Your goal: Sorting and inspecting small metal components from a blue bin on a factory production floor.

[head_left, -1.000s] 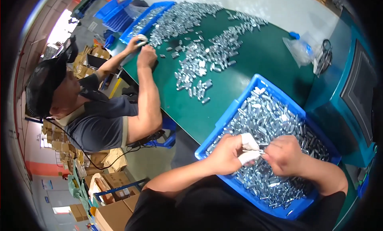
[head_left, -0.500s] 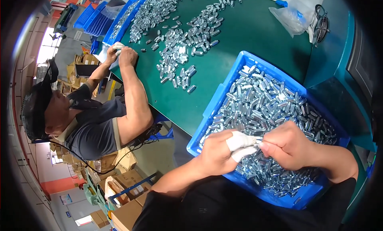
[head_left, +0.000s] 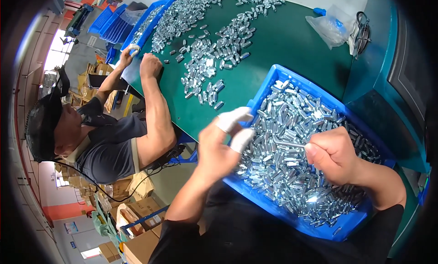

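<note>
My right hand (head_left: pixel 334 155) is closed round a thin metal rod (head_left: pixel 292 144), whose bare end points left over the parts. My left hand (head_left: pixel 216 150), with white coverings on the thumb and a finger, is raised at the left rim of a blue plastic bin (head_left: pixel 315 84). Its thumb and finger stand apart, slightly blurred, and nothing shows between them. Shiny hexagonal metal sleeves (head_left: pixel 292 113), like long coupling nuts, fill the bin in a loose heap below both hands.
A green table (head_left: pixel 269 54) carries more loose sleeves (head_left: pixel 203 59) and a clear plastic bag (head_left: pixel 331 29). At left, a co-worker's hands (head_left: pixel 150 65) are over the table edge near another blue bin (head_left: pixel 148 24). A teal machine housing (head_left: pixel 376 95) stands at right.
My left hand has moved left, away from my right hand, and its fingers have parted. The rod in my right hand now shows. The co-worker's hands have moved apart.
</note>
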`<action>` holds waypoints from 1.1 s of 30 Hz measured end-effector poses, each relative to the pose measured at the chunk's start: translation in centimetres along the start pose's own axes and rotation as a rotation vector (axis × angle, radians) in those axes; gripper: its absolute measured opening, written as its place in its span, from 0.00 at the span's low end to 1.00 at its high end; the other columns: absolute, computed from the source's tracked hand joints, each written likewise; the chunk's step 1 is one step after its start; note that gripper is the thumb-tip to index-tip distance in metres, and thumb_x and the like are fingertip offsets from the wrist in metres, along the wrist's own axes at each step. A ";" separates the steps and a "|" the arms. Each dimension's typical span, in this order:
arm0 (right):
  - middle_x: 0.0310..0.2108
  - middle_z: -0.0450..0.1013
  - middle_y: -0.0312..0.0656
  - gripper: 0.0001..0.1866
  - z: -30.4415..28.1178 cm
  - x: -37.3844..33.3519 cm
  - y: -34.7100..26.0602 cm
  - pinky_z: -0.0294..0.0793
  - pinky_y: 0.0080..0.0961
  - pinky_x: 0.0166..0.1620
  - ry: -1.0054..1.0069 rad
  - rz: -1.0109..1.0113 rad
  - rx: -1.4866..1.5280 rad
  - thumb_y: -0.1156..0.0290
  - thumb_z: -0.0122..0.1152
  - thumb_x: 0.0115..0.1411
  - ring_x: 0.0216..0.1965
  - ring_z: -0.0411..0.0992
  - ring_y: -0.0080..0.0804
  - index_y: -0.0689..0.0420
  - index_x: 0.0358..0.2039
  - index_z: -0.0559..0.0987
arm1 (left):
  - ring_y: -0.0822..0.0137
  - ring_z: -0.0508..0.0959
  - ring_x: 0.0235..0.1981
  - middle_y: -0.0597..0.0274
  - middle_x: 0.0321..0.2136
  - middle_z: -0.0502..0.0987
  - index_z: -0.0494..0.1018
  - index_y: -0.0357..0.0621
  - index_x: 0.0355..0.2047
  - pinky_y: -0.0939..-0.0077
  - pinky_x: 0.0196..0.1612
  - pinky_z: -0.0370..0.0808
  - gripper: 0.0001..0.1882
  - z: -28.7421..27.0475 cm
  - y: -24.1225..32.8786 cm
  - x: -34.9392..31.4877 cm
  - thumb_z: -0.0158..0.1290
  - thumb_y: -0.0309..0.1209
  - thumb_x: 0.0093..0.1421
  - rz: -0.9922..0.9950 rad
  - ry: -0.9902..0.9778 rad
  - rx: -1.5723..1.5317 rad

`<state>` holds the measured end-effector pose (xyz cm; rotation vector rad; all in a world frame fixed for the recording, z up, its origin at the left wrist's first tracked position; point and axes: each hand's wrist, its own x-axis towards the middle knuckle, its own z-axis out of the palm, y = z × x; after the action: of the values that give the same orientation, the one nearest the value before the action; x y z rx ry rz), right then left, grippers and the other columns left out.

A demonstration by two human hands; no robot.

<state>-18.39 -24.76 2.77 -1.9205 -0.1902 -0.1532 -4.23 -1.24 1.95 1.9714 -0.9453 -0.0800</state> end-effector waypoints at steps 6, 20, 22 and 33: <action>0.12 0.69 0.37 0.19 0.5 0.2 -0.3 0.65 0.25 0.20 -0.044 0.011 0.038 0.70 0.52 0.67 0.13 0.68 0.26 0.58 0.17 0.74 | 0.50 0.76 0.37 0.52 0.35 0.76 0.80 0.43 0.42 0.62 0.39 0.75 0.13 -2.4 -7.2 1.9 0.63 0.24 0.55 0.088 0.040 0.676; 0.14 0.71 0.39 0.17 0.8 -0.6 0.8 0.66 0.25 0.21 -0.077 0.069 0.079 0.73 0.50 0.66 0.15 0.71 0.28 0.61 0.19 0.74 | 0.73 0.79 0.33 0.62 0.35 0.79 0.74 0.39 0.48 0.79 0.37 0.77 0.11 0.8 0.7 -1.6 0.56 0.22 0.65 -0.311 -0.078 -0.801; 0.14 0.70 0.39 0.18 0.9 -0.2 0.8 0.66 0.25 0.21 -0.096 0.083 0.062 0.73 0.50 0.66 0.15 0.71 0.29 0.61 0.18 0.74 | 0.73 0.80 0.33 0.60 0.35 0.80 0.74 0.37 0.47 0.79 0.36 0.78 0.10 2.2 0.9 -2.3 0.57 0.22 0.65 -0.388 -0.166 -0.903; 0.15 0.68 0.43 0.15 1.3 -0.3 1.0 0.66 0.33 0.23 -0.086 0.071 -0.082 0.73 0.54 0.64 0.17 0.70 0.40 0.60 0.19 0.73 | 0.74 0.82 0.34 0.60 0.33 0.83 0.77 0.37 0.43 0.79 0.36 0.80 0.10 3.5 0.9 -2.7 0.62 0.22 0.61 -0.346 -0.293 -0.798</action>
<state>-18.47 -23.86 1.29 -2.0143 -0.1750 -0.0309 -8.09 -2.23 -0.22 1.3581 -0.5946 -0.8303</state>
